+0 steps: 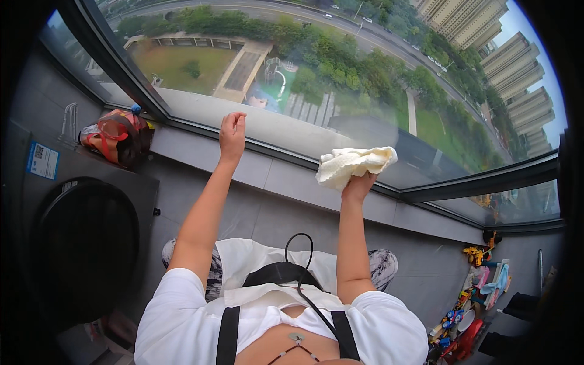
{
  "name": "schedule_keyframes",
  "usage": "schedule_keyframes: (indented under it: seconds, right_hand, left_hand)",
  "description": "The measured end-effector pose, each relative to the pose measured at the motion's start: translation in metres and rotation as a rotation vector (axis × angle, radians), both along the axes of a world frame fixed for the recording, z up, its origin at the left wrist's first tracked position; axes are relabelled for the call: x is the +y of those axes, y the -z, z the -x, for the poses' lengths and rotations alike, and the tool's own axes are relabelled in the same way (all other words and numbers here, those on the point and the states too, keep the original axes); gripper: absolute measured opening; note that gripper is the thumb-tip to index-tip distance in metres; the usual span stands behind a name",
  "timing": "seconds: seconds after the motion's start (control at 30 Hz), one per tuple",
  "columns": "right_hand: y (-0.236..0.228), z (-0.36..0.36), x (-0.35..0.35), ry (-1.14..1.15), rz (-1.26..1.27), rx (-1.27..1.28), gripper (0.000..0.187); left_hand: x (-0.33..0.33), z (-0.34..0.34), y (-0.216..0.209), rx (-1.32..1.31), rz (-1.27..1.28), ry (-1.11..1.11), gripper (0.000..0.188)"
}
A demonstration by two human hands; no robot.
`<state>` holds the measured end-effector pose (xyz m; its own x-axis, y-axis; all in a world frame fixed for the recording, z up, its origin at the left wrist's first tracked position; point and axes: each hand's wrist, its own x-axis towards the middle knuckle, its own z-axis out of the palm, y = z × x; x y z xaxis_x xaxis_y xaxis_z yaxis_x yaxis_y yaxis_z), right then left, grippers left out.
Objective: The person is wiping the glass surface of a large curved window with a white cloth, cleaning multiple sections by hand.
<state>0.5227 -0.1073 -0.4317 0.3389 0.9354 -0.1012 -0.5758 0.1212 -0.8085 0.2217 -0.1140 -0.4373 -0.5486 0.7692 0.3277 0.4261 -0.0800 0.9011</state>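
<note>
Grips the bunched cloth before the window in a closed right hand. Holds the left hand up, apart from it, curled into a loose, empty fist.

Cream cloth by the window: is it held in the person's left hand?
No, the cream cloth is in the right hand, while the left hand is raised apart from it.
</note>
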Motion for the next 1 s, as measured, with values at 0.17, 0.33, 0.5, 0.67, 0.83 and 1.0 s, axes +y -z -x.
schedule_keyframes:
  seconds: [0.17,0.33,0.5,0.67,0.83,1.0]
  right_hand:
    - [-0.064,-0.016,0.009,0.062,-0.479,-0.542,0.054]
    - [-0.176,0.046,0.037,0.463,-0.993,-1.766,0.037]
    - [-0.175,0.098,0.045,0.384,-0.832,-2.029,0.063]
    - [-0.085,0.122,0.053,0.088,-1.077,-2.225,0.057]
    - [-0.022,0.119,0.066,-0.626,-1.066,-1.95,0.044]
    - [-0.17,0.155,0.043,0.206,-1.164,-2.323,0.048]
  left_hand:
    - [0.013,0.005,-0.031,-0.078,-0.097,0.025,0.018]
    - [0.012,0.031,-0.073,-0.071,-0.153,-0.057,0.019]
    - [0.004,0.043,-0.096,-0.099,-0.217,-0.097,0.019]
    - [0.007,0.052,-0.093,-0.095,-0.286,-0.13,0.017]
    - [0.016,0.058,-0.133,-0.075,-0.307,-0.081,0.019]
    - [0.035,0.083,-0.173,-0.149,-0.609,-0.105,0.016]
